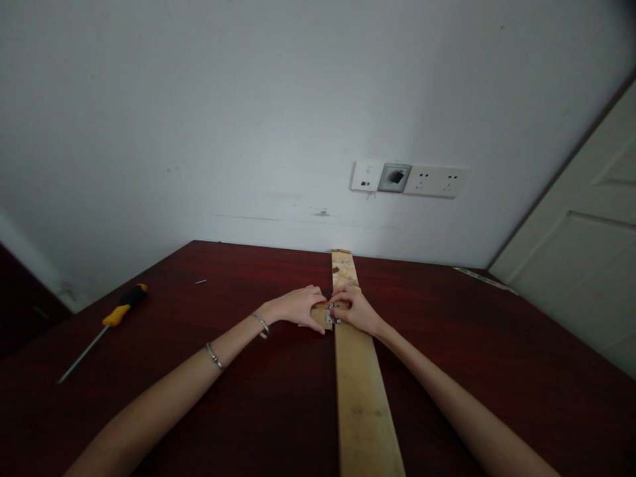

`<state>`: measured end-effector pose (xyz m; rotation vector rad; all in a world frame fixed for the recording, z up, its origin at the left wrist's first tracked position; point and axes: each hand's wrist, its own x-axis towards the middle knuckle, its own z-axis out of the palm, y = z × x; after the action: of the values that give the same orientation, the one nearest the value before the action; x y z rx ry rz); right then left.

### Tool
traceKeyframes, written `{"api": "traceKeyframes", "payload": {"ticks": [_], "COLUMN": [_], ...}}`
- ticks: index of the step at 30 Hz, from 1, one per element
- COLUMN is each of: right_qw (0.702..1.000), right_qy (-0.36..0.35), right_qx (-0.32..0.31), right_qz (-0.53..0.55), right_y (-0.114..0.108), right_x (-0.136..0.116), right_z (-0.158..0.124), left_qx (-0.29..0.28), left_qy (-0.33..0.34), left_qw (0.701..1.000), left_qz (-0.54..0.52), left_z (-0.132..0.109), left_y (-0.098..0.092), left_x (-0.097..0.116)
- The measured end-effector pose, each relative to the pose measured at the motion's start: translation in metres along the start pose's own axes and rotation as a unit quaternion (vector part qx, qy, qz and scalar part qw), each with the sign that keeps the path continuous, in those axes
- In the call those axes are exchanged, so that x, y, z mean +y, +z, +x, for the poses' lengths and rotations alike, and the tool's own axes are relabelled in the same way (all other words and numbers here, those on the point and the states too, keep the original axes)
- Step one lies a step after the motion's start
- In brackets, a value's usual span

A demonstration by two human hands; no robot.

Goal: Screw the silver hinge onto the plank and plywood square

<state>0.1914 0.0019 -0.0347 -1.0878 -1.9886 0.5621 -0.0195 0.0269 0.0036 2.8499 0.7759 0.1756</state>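
A long pale wooden board [365,404] runs across the table from its near side to the wall. Against its left side lies a short piece of wood [320,318], with my left hand [301,306] curled around it, thumb at the near edge and fingers at the far edge. A small silver metal fitting [329,317], perhaps a hinge or latch, lies across the joint between the two pieces. My right hand [355,311] rests over the board, thumb and fingers closed at the fitting. Whatever lies between those fingertips is too small to make out.
A yellow and black screwdriver [118,315] lies on the dark red table [238,411] at the left. Near it is a small thin metal piece [200,281]. A flat strip [484,279] lies at the back right. Behind stands a wall with sockets [432,181].
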Motion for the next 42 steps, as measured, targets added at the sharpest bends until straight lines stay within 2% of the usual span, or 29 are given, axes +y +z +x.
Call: {"api": "traceKeyframes", "payload": {"ticks": [20, 29, 39, 42], "right_qw": [1.000, 0.994, 0.992, 0.992], "right_qy": [-0.002, 0.047, 0.050, 0.051], "right_qx": [0.006, 0.075, 0.089, 0.086], "right_qz": [0.018, 0.069, 0.073, 0.074], "right_y": [0.0006, -0.0058, -0.0058, -0.0062], "right_x": [-0.0003, 0.0043, 0.0020, 0.0015], "right_z": [0.0000, -0.0012, -0.0014, -0.0022], "left_qx": [-0.004, -0.004, -0.009, -0.003], "left_qy": [0.003, -0.008, -0.009, -0.006], "left_qw": [1.000, 1.000, 1.000, 1.000], "left_qz": [0.002, -0.009, -0.006, -0.017], "left_z": [-0.0001, -0.0005, -0.0003, -0.0012], "left_y": [-0.0010, 0.0035, 0.0073, 0.0034], "left_x": [0.0009, -0.0009, -0.0041, -0.0056]}}
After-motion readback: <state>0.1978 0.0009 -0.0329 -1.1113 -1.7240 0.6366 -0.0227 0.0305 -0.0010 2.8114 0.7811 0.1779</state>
